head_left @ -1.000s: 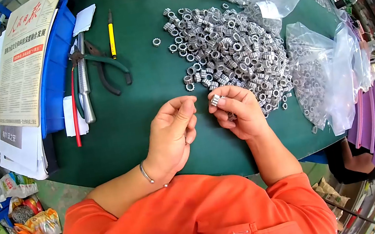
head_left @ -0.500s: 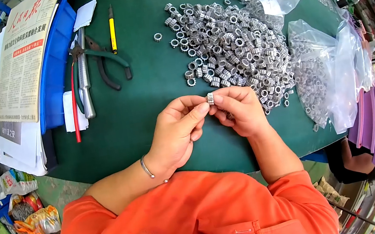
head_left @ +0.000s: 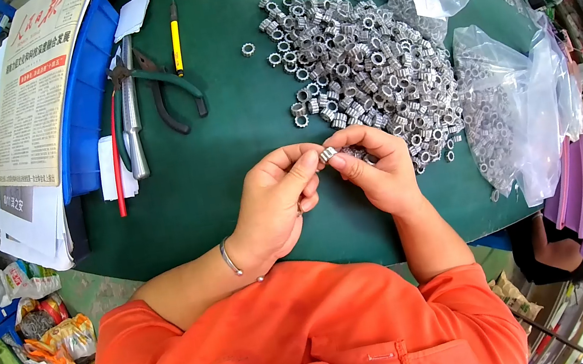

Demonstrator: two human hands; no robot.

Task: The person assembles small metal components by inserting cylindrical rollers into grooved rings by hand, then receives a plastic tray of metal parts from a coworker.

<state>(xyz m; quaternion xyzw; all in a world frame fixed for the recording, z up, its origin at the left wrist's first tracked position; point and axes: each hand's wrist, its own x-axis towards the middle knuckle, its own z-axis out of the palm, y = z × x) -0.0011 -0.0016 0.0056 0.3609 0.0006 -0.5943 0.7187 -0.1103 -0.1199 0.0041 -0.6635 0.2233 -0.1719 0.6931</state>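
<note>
A small silver notched metal ring (head_left: 328,154) is pinched between both hands, near the table's front edge. My left hand (head_left: 275,200) is closed, with thumb and forefinger at the ring's left end. Thumb and forefinger of my right hand (head_left: 383,171) grip the other end. Something small and dark shows by the curled fingers of my left hand, too little of it visible to name. Just beyond my right hand lies a large heap of similar metal rings (head_left: 372,66). One loose ring (head_left: 248,49) lies apart, left of the heap.
On the left of the green table (head_left: 226,154) are pliers (head_left: 170,87), a red stick (head_left: 117,160), a metal rod (head_left: 132,116) and a yellow pen-like tool (head_left: 176,44). A newspaper (head_left: 33,93) covers a blue bin (head_left: 89,99). Plastic bags (head_left: 490,112) of rings stand at right.
The ring has been turned from upright to slanted between my fingertips. My right hand has shifted slightly, and the whole view has moved a little.
</note>
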